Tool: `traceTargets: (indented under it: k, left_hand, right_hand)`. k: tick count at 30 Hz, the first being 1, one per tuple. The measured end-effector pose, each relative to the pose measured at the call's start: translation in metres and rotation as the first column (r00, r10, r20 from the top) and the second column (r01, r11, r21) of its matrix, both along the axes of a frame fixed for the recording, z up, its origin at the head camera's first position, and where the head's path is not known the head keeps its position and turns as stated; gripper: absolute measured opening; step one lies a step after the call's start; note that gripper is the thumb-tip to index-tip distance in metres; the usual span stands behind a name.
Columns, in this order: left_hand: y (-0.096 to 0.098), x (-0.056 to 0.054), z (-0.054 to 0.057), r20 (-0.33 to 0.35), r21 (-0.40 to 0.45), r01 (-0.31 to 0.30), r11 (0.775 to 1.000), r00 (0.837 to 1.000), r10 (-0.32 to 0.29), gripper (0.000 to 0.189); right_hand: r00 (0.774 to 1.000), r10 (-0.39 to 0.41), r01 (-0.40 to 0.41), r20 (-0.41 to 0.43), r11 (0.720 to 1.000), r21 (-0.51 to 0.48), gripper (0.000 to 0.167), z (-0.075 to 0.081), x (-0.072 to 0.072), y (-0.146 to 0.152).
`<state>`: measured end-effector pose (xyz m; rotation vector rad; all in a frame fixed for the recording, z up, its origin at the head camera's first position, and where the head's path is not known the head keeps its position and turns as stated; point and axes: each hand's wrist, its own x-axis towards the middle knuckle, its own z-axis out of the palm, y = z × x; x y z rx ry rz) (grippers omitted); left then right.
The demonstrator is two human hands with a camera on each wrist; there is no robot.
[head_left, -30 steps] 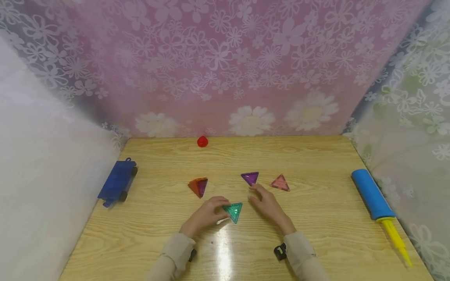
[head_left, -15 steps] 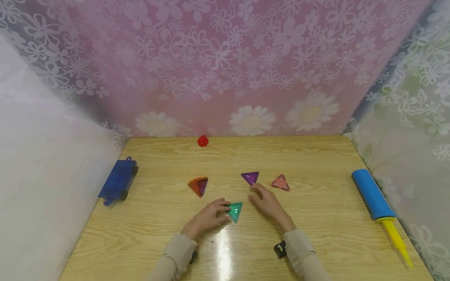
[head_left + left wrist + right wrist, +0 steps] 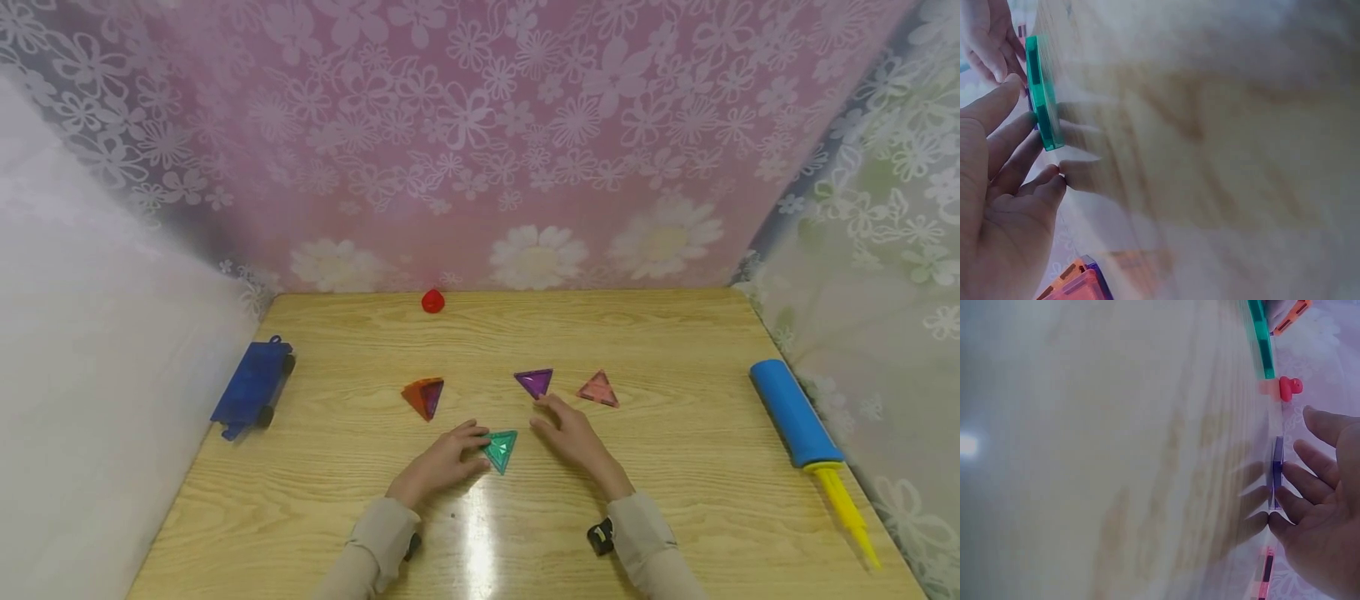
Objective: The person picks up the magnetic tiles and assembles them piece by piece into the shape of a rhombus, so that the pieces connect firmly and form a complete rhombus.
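A green triangular magnetic tile (image 3: 500,450) lies flat on the wooden table in the head view. My left hand (image 3: 442,464) is at its left corner, fingertips at the tile's edge and thumb held apart from it. The left wrist view has this tile (image 3: 1043,94) edge-on, with the left hand's (image 3: 1010,187) fingers spread beside it. A purple triangular tile (image 3: 535,382) lies farther back, and my right hand's (image 3: 576,435) fingertips are at its near corner. From the right wrist, the right hand (image 3: 1322,506) shows loosely extended fingers close to the purple tile (image 3: 1278,469).
A pink triangular tile (image 3: 598,390) lies right of the purple one. An orange and purple tile pyramid (image 3: 424,398) stands to the left. A small red piece (image 3: 432,302) is at the back edge, a blue wheeled base (image 3: 253,385) far left, a blue-yellow hand pump (image 3: 798,417) far right.
My left thumb and fingers have parted, loosening from the green tile, which stays about where it was. The purple tile has shifted very slightly toward me with the right fingertips.
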<state>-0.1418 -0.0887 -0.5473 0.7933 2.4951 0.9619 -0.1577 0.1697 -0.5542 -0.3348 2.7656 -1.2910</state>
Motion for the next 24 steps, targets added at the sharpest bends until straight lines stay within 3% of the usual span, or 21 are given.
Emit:
traceTargets:
  k: [8,24]
  left_hand:
    - [0.000,-0.006,-0.001,-0.036,-0.015,-0.001,1.000,0.999,0.000,0.046]
    - [0.001,-0.011,0.001,-0.008,0.002,-0.014,1.000,1.000,0.014,0.052]
  right_hand:
    - [0.999,-0.021,0.021,0.039,1.000,0.005,0.039,0.005,0.013,0.000]
    - [0.998,-0.047,0.049,0.046,0.997,-0.052,0.037,0.007,0.031,0.004]
